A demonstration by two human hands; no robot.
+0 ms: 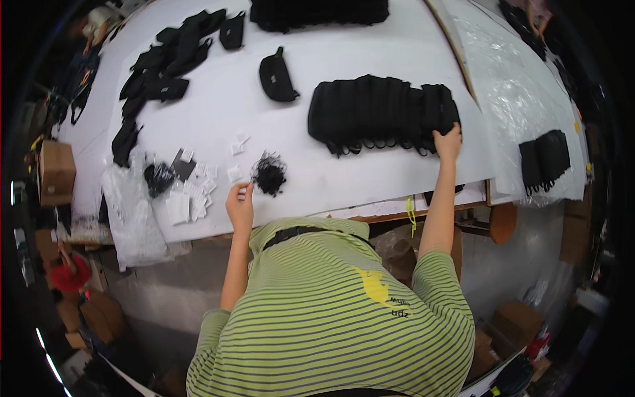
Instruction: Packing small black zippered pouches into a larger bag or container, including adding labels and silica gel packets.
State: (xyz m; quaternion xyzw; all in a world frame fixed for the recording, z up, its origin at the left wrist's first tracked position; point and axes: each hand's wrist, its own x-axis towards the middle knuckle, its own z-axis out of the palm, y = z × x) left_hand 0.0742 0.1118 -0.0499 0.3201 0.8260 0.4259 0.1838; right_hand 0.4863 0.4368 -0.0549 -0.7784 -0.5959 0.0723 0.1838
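My left hand [239,202] is at the near edge of the white table, thumb and fingertips pinched together; whatever they may hold is too small to make out. Just right of it lies a tangled heap of thin black strings [270,175]. Further right, my right hand [448,142] grips the near right end of a black fabric pouch [439,109], the last in a tightly packed row of black pouches [364,109]. Loops stick out along the row's near side. A single black pouch [276,78] lies apart, farther back.
White tags [188,202] and a clear plastic bag [135,212] lie at the left. Behind them are scattered black pouches [162,66]. Another black stack [317,13] is at the far edge. Plastic sheeting [516,99] covers the right table, with more black pieces [545,161]. People stand at the edges.
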